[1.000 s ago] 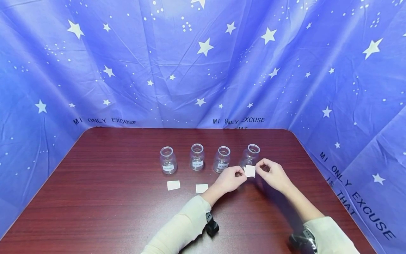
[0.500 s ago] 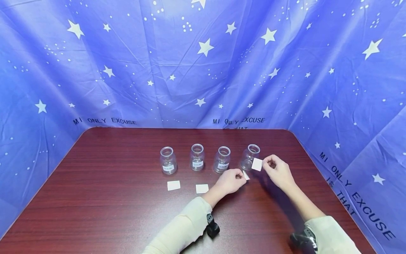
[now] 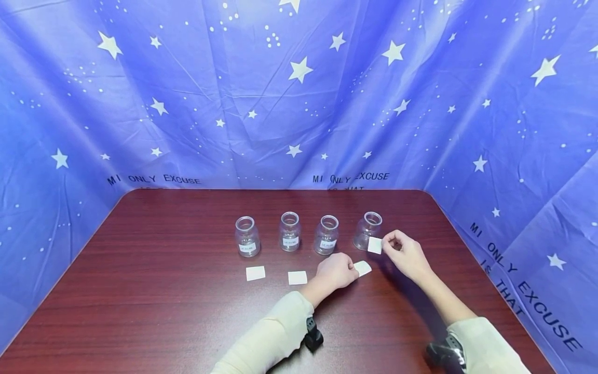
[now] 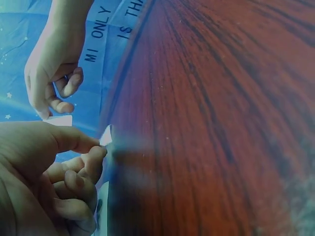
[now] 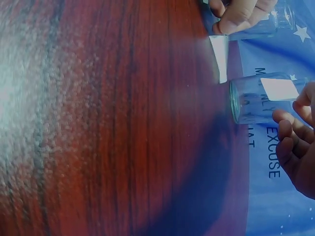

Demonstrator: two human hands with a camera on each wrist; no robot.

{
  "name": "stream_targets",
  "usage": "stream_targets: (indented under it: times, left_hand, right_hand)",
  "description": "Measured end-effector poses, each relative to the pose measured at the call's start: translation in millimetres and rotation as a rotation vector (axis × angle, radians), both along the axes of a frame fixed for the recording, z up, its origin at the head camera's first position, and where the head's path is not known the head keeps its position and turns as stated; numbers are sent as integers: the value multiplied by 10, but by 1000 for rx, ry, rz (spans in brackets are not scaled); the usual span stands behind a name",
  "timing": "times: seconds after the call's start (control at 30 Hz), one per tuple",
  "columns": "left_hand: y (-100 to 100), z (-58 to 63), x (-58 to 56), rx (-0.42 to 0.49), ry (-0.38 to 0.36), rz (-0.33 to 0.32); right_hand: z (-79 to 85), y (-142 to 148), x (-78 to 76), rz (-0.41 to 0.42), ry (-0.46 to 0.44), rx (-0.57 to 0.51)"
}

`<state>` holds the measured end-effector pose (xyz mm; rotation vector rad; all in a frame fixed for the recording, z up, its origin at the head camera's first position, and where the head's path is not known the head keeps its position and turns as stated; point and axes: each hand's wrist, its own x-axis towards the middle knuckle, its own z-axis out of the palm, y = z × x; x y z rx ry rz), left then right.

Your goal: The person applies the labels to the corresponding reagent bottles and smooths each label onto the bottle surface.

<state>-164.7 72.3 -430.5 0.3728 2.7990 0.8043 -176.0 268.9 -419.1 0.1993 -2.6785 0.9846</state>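
Observation:
My right hand (image 3: 407,255) pinches a small white sticker label (image 3: 375,245) by its right edge, in front of the rightmost clear glass jar (image 3: 367,229). That jar shows no label of its own, and the held one overlaps its lower part in the head view. My left hand (image 3: 334,271), lower and to the left, pinches a white slip of backing paper (image 3: 362,268) close over the table. In the right wrist view the label (image 5: 279,89) is held up before the jar (image 5: 251,103), while the slip (image 5: 220,56) hangs from the left fingers.
Three more glass jars stand in a row to the left, each with a printed label: a left one (image 3: 246,234), a middle one (image 3: 289,228) and a right one (image 3: 329,231). Two white slips (image 3: 255,273) lie before them on the dark red table (image 3: 163,301). A starry blue curtain (image 3: 261,93) surrounds it.
Both hands were together on one white piece; it has separated into label and backing. My right hand moved right, then slightly back towards the jar. My left hand lowered with the backing.

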Motion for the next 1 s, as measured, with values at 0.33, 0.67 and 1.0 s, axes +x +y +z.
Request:
stream_targets:
  times: [0.33, 0.67, 1.0]
  left_hand:
    - [-45, 3, -54, 94, 40, 26]
    - [-40, 47, -96, 539, -11, 42]
    - [-40, 36, -126, 761, -30, 57]
  right_hand:
    - [11, -73, 20, 28, 1, -3]
    - [5, -182, 80, 116, 68, 9]
    - [44, -263, 129, 248, 184, 68]
